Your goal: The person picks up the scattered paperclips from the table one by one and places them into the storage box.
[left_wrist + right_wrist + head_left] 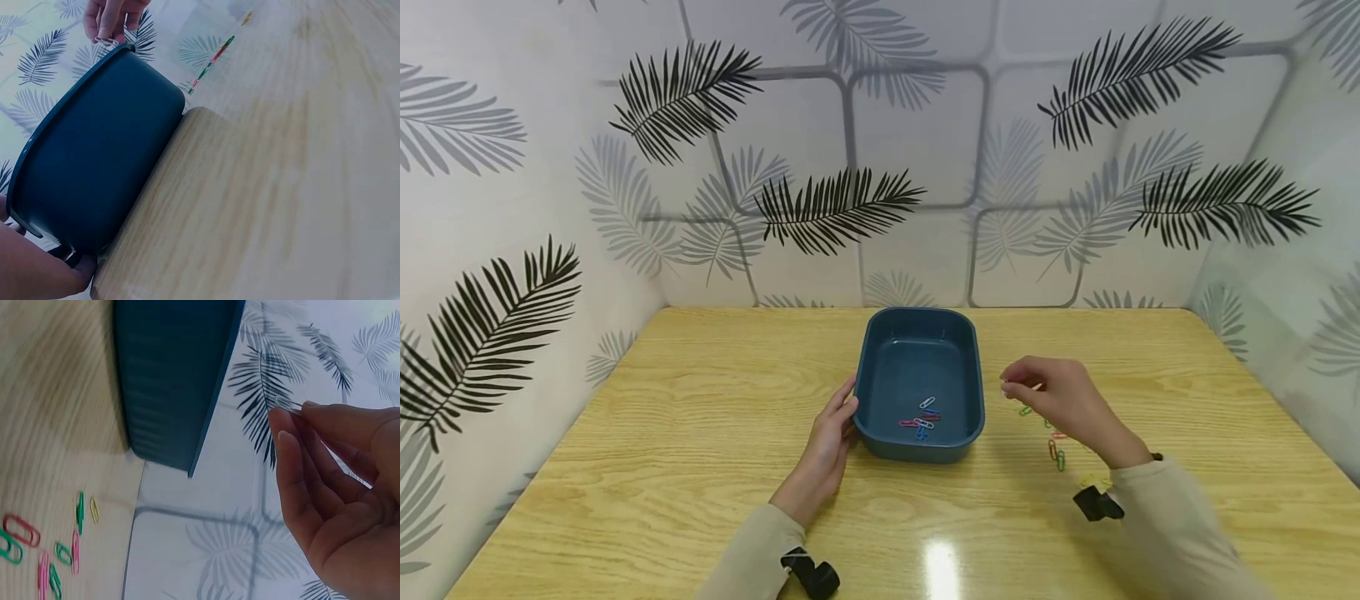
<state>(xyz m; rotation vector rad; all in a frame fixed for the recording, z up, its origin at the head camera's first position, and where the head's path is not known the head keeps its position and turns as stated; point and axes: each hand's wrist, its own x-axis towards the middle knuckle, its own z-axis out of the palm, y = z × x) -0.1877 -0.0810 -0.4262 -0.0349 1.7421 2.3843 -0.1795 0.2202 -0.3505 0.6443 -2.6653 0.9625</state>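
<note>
A dark blue plastic bin (pixel 917 454) stands on the table with several paper clips (pixel 921 421) inside, white, blue, red and pink. My left hand (pixel 827 446) holds the bin's left side near the rim; in the left wrist view, this hand (pixel 37 265) is partly cut off by the frame. To the right of the bin, my right hand (pixel 1060 396) is raised above the table. Between its thumb and index finger it pinches a white paper clip (pixel 286 403), clearest in the right wrist view.
Loose paper clips lie on the wooden table (pixel 715 433) right of the bin, partly below my right arm: green (pixel 1061 461), red (pixel 1052 450), pink (pixel 75 550) and yellow (pixel 1096 481). A leaf-patterned wall (pixel 917 250) rises behind the table's far edge.
</note>
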